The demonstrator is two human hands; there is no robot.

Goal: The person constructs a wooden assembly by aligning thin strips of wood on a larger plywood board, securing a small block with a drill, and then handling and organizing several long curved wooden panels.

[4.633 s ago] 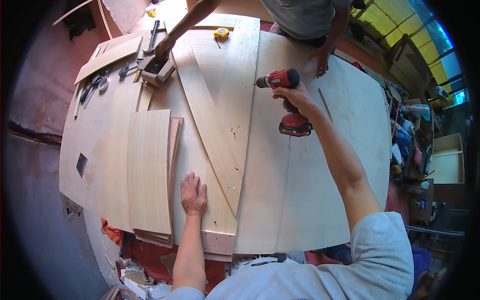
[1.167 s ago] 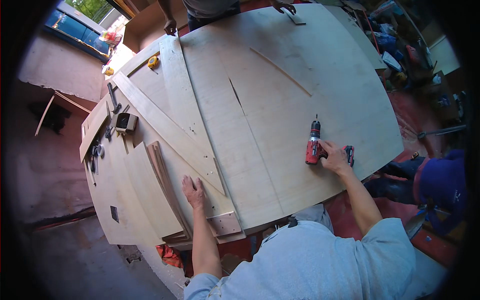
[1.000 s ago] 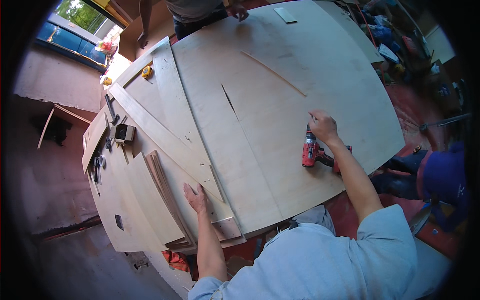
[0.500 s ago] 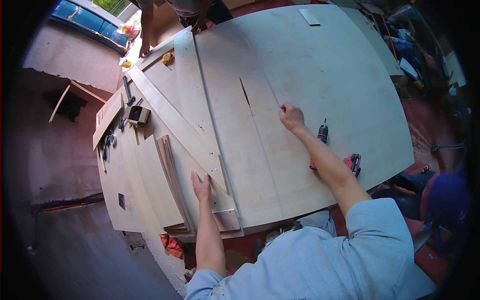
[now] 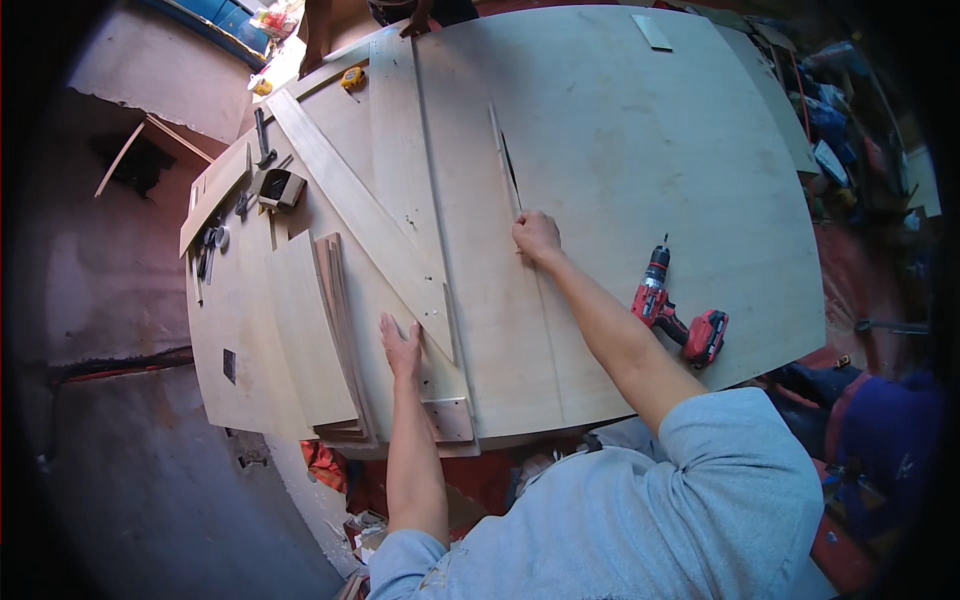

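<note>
My right hand is closed around the lower end of a thin pale wooden strip. The strip lies along the left side of a narrow dark slot in the large plywood panel. My left hand rests with fingers spread on a flat board, just beside the lower end of the diagonal board. That diagonal board meets a long upright board. To the right of my right forearm lies a red and black cordless drill, its bit pointing away from me.
A stack of thin boards lies left of my left hand. Farther left are a hammer, a small open box and loose tools. A yellow tape measure sits near the far edge, where another person's hand touches the board.
My right hand has moved left and slightly down with the strip, bringing it beside the slot. More of the drill now shows. My left hand stays on the board.
</note>
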